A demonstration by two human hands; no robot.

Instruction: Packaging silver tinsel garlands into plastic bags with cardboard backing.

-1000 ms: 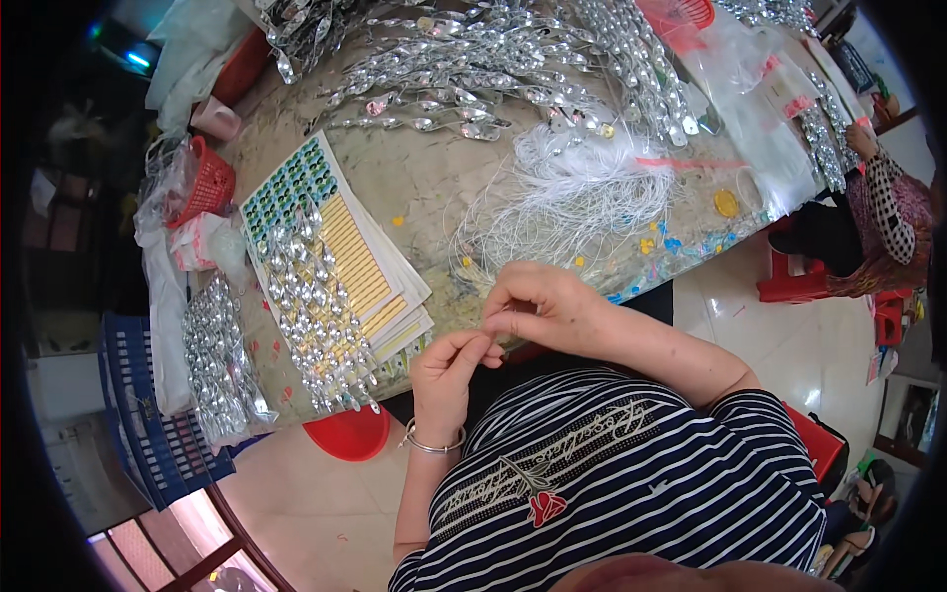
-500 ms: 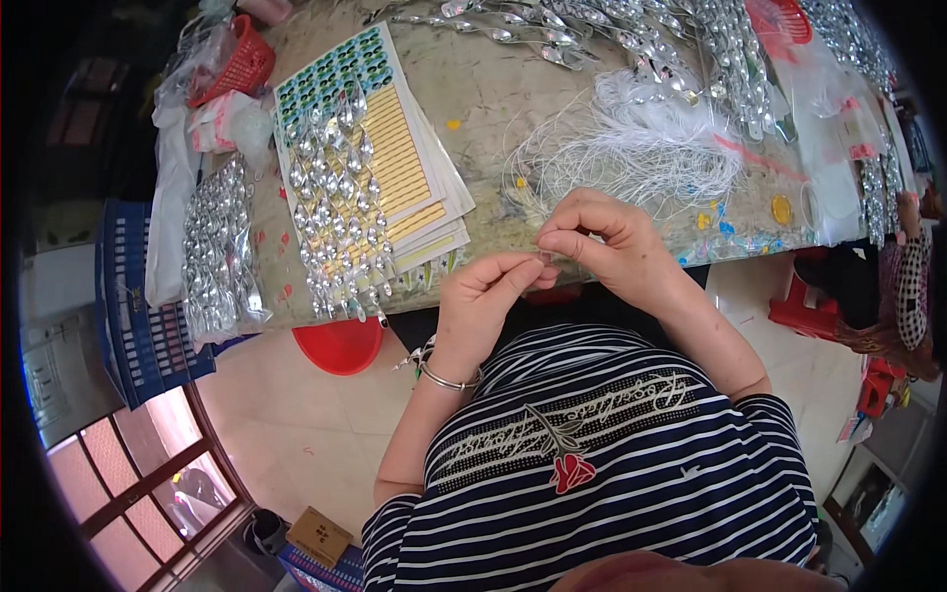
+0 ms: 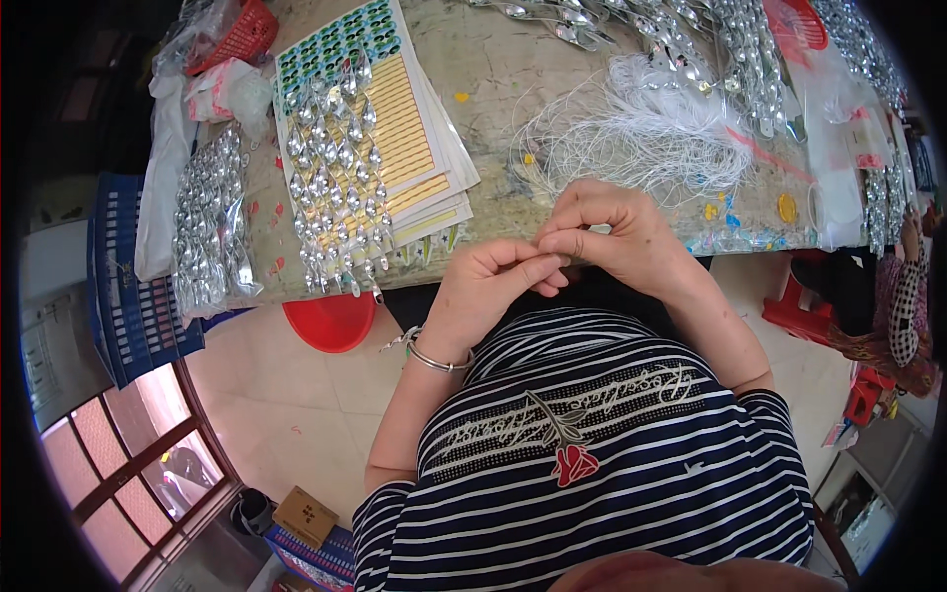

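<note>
At the table's front edge, my left hand (image 3: 500,279) and my right hand (image 3: 619,237) meet at the fingertips. Both are pinched closed, thumb against fingers. Whatever lies between the tips is too small or hidden to name. A loose tangle of white thread (image 3: 671,143) spreads on the table just beyond my right hand. Left of my left hand, twisted silver strands (image 3: 340,178) lie across a stack of printed sheets (image 3: 409,118), their ends hanging near the edge.
More silver strands (image 3: 209,222) lie in clear film at the table's left end, below a red basket (image 3: 242,39). Another heap of silver strands (image 3: 745,59) covers the far right. A red basin (image 3: 330,324) sits below the table edge. Another person's checked sleeve (image 3: 905,311) shows at far right.
My fingertips have come closer together, and the small gap between the two pinches has closed. The whole view has shifted slightly; the strands and thread lie as before.
</note>
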